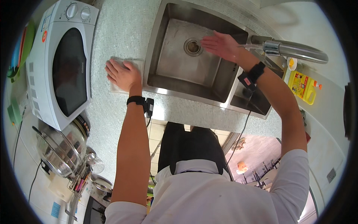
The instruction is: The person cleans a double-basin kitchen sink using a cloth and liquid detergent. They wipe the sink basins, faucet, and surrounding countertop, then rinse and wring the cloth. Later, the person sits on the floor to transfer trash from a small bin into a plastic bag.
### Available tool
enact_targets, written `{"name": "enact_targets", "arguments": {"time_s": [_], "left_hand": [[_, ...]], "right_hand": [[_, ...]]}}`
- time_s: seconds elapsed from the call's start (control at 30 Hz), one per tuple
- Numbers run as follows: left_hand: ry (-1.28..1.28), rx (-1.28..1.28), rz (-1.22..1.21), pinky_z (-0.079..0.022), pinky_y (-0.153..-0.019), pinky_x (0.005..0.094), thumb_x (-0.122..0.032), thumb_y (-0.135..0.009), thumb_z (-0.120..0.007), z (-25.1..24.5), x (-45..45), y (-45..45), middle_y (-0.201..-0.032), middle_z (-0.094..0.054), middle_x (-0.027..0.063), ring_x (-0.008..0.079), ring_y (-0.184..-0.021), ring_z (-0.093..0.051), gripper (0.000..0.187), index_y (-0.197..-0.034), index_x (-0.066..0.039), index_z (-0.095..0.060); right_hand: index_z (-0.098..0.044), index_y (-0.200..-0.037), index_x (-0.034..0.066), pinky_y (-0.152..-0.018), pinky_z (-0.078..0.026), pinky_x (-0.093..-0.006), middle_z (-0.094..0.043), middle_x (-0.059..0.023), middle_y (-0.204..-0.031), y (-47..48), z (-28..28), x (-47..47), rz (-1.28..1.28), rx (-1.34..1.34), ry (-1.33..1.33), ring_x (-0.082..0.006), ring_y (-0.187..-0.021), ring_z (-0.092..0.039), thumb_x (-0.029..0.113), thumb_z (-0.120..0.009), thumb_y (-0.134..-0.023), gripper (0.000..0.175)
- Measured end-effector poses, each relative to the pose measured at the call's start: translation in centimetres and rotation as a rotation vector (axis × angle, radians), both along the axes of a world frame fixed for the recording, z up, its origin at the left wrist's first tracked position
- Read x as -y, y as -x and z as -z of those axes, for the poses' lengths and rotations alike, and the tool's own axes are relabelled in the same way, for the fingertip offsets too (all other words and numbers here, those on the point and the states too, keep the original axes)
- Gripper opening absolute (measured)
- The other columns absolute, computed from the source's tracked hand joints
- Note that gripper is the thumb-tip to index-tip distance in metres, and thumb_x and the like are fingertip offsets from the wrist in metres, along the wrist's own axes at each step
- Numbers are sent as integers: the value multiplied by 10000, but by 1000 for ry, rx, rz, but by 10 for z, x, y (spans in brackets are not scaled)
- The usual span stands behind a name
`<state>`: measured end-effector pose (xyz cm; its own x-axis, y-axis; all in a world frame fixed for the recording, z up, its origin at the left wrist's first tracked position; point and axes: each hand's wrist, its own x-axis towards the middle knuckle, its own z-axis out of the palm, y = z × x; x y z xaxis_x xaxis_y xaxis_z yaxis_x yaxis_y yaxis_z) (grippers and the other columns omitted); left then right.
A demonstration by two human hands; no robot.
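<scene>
My left hand (123, 74) lies flat, palm down, on a folded pale cloth (117, 88) on the speckled countertop, just left of the steel sink (179, 65). Its fingers are extended and do not grip the cloth. Over the large basin, my right hand (219, 46) is stretched flat with nothing in it, its fingertips near the drain (193, 47). A thin stream of water from the metal faucet (296, 51) appears to reach that hand near the wrist. Both wrists wear black straps with small boxes.
A white microwave oven (42, 67) stands on the left. Below it are a glass lid (61, 145) and steel cookware. On the right, a smaller basin (250, 105) adjoins the sink. A yellow detergent jug (300, 85) and small white bowl (292, 64) stand behind it. A cable (243, 126) hangs over the counter's edge.
</scene>
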<state>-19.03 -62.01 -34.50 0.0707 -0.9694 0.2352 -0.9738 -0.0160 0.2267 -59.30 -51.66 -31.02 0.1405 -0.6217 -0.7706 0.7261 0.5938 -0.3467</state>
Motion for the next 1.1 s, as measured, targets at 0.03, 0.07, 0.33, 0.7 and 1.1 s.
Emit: {"name": "enact_targets", "arguments": {"time_s": [0.03,0.07,0.33,0.7,1.1], "left_hand": [[13,6,2,-173,-1261,546,-372,-993,-431,1,0,0,-1630,-392,181,362,-1542,-291,646,-1549,-45,-427],[8,5,-6,-170,-1263,537,-377,-992,-431,2,0,0,-1627,-398,179,359,-1543,-290,648,-1550,-47,-427],[53,51,-29,-220,-1248,514,-402,-1001,-439,6,2,-2,-1611,-434,150,327,-1523,-338,633,-1535,-63,-458],[50,59,-40,-202,-1252,542,-375,-983,-454,1,1,2,-1621,-415,146,340,-1534,-309,638,-1541,-65,-447],[-8,17,-47,-174,-1258,555,-388,-969,-463,-2,2,2,-1624,-406,158,343,-1548,-284,658,-1541,-63,-445]], "right_hand": [[-427,-1478,-107,-1225,-360,-450,-470,-255,-1535,-10,8,3,-14,30,25,-372,-1433,-450,411,-495,-1080,656],[-433,-1474,-109,-1223,-362,-436,-471,-246,-1536,-22,16,6,9,57,-6,-368,-1424,-458,409,-493,-1082,653],[-408,-1475,-121,-1254,-306,-497,-421,-280,-1561,-50,48,2,761,316,215,-406,-1482,-374,331,-443,-1103,586],[-478,-1441,-92,-1220,-357,-468,-482,-254,-1534,-65,62,13,505,183,99,-369,-1435,-460,263,-468,-1079,507],[-511,-1429,-65,-1181,-421,-411,-564,-211,-1470,-66,89,-3,-22,50,61,-311,-1360,-557,210,-464,-1074,452]]}}
